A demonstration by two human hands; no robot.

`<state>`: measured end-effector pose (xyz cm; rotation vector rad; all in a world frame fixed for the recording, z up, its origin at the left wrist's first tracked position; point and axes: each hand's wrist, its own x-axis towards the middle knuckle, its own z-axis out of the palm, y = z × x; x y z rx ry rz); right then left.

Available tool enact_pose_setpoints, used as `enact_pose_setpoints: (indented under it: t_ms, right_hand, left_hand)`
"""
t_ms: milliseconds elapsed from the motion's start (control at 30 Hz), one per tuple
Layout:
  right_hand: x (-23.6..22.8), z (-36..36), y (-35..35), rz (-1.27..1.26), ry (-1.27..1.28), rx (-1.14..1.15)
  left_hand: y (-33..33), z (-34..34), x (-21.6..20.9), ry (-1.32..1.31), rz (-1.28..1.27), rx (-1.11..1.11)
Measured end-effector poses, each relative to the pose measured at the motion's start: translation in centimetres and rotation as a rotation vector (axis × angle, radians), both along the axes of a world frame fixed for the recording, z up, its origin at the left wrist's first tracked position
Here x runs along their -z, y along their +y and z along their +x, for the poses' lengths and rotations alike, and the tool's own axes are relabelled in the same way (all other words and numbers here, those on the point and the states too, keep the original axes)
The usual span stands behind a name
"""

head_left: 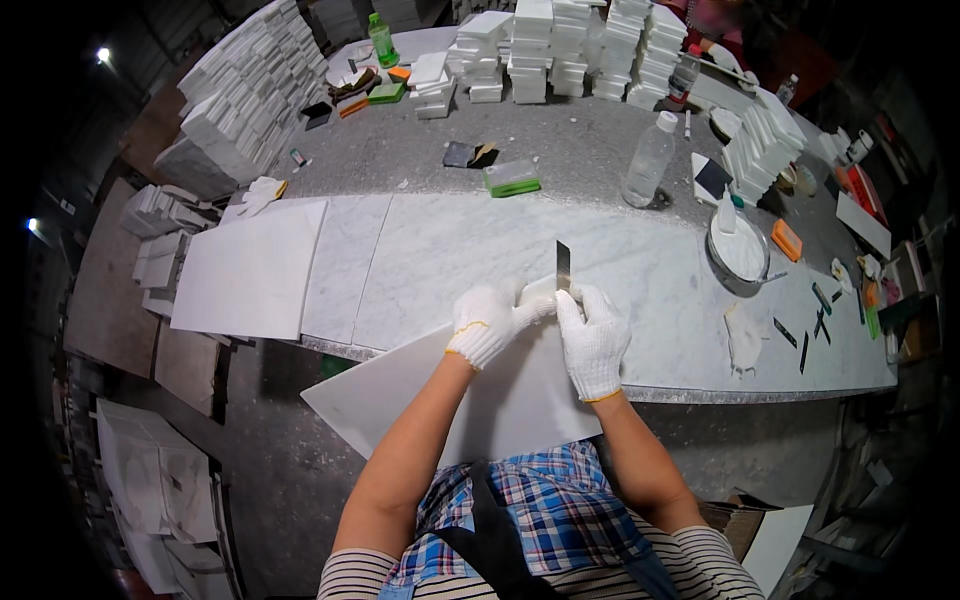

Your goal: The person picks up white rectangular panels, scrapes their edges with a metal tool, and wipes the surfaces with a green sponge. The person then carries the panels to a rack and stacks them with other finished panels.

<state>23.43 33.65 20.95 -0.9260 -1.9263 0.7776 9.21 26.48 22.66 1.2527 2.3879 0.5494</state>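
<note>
My right hand point(595, 342), in a white knitted glove, pinches a flat dark scraper blade point(563, 262) that points up and away from me. My left hand point(486, 322), gloved the same way, is closed at the upper corner of a white stone slab point(480, 420). Its fingers reach across toward the blade and partly hide that corner. The slab is turned cornerwise, overlapping the table's front edge and extending toward my apron. Where the blade's lower end meets the fingers is hidden.
Another white slab point(250, 270) lies at the table's left. To the right stand a bowl of white paste point(738, 250), a crumpled cloth point(742, 338) and several dark strips point(804, 350). A clear bottle point(650, 160) and a green box point(511, 179) stand farther back, before stacked white tiles point(530, 50).
</note>
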Motion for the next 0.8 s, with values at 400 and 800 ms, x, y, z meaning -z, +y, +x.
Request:
enact_pose_setpoints:
  t_ms: [400,800]
  right_hand:
    - [-0.8,-0.1,0.3,-0.008,-0.071,-0.024]
    - [-0.5,0.3,1.4,-0.389,0.136,-0.148]
  left_hand:
    - [0.0,0.0,-0.3,0.022,-0.041,0.023]
    - [-0.1,0.0,-0.7,-0.004,-0.017,0.025]
